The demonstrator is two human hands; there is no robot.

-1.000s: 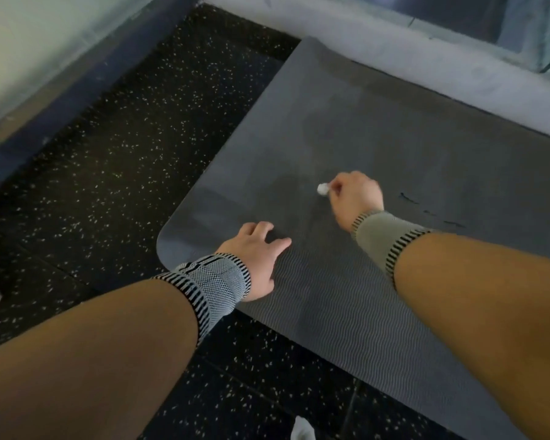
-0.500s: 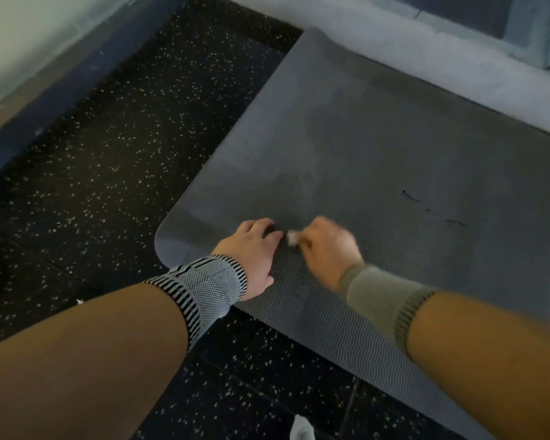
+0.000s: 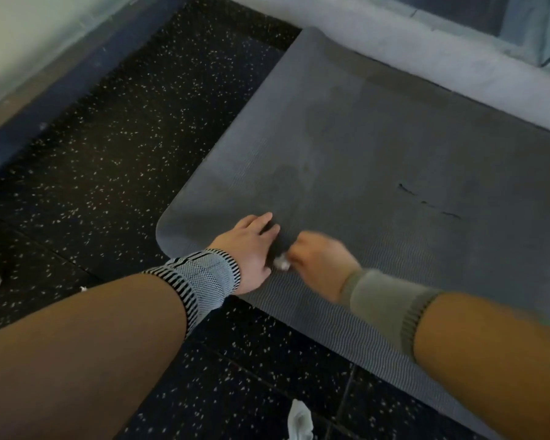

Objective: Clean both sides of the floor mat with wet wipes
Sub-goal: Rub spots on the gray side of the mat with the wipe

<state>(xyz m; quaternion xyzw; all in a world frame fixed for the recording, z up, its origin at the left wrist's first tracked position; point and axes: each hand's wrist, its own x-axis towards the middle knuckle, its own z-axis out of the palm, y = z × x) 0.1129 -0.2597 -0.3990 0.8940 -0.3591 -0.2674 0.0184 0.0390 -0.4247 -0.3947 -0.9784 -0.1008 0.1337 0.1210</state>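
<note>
A grey ribbed floor mat (image 3: 378, 147) lies flat on the dark speckled floor. My left hand (image 3: 251, 246) rests on its near left corner, fingers laid flat on the surface. Just to its right my right hand (image 3: 318, 265), blurred by motion, grips a small bunched white wet wipe (image 3: 281, 264) and presses it onto the mat. A few dark marks (image 3: 426, 201) show on the mat further right.
A crumpled white wipe (image 3: 299, 420) lies on the black speckled floor (image 3: 108, 154) near the bottom edge. A grey raised ledge (image 3: 426, 55) borders the mat's far side. A blue skirting (image 3: 61, 90) and pale wall run along the left.
My right hand has drawn the wipe back across the mat toward me and to the left, ending beside my left hand. The left hand has stayed on the corner.
</note>
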